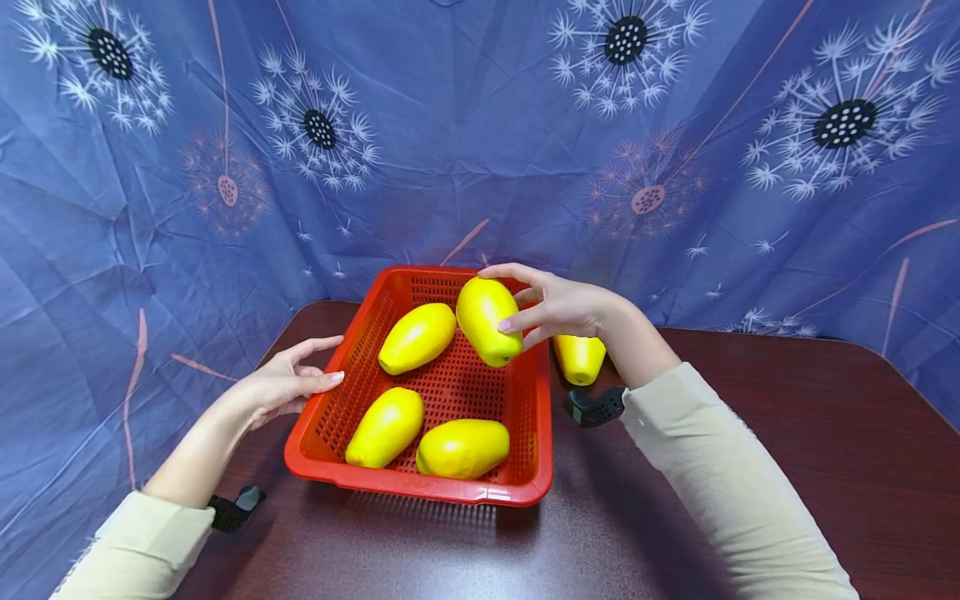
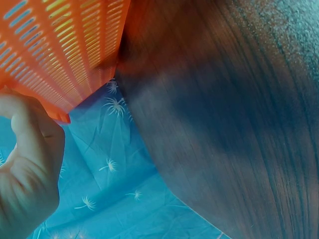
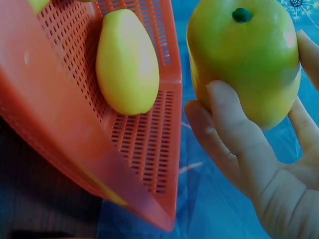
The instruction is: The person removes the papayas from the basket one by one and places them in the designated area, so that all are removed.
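Brown table (image 1: 795, 392) was seen under basket (image 1: 337, 473); yellow fruit (image 1: 486, 321) was gripped above it by right hand (image 1: 566, 307), basket itself by left hand (image 1: 283, 383).

Basket (image 1: 463, 393) — smooth, glossy plastic

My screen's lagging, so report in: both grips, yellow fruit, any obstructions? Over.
Left grip on red basket, left side. Right grip holding yellow fruit up near basket's right side. Three more fruits inside, another outside on the right. No obstruction seen.
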Available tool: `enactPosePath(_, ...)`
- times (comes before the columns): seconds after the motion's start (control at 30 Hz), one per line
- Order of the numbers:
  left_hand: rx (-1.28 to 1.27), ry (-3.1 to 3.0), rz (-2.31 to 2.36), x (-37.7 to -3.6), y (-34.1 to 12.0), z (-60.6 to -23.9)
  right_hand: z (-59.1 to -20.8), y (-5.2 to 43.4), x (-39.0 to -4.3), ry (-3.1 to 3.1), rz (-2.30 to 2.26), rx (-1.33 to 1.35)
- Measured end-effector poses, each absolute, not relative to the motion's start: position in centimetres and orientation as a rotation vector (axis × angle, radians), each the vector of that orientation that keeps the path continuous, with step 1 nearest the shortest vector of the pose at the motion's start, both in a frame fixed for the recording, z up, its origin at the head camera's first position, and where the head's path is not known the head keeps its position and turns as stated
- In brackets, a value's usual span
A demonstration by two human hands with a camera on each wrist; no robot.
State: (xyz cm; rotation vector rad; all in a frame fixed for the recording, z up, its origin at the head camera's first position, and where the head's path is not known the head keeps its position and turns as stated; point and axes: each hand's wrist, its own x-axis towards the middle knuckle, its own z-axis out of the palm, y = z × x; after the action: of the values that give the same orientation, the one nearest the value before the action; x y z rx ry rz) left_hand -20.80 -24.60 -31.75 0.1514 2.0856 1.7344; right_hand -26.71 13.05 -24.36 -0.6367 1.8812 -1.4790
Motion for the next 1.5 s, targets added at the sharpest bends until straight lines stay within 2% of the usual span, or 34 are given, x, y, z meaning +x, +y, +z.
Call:
enactPosePath(0.97,0.152,2.093,1.725,-20.8,-24.7,-31.9,-23.6,19.2,-25.8,2.005,-1.520,-0.522)
enactPosePath(1.5,0.147,2.086,1.732,-20.7,-24.6,-31.8,-24.8,22.6,-24.8,2.065,-1.535,-0.474)
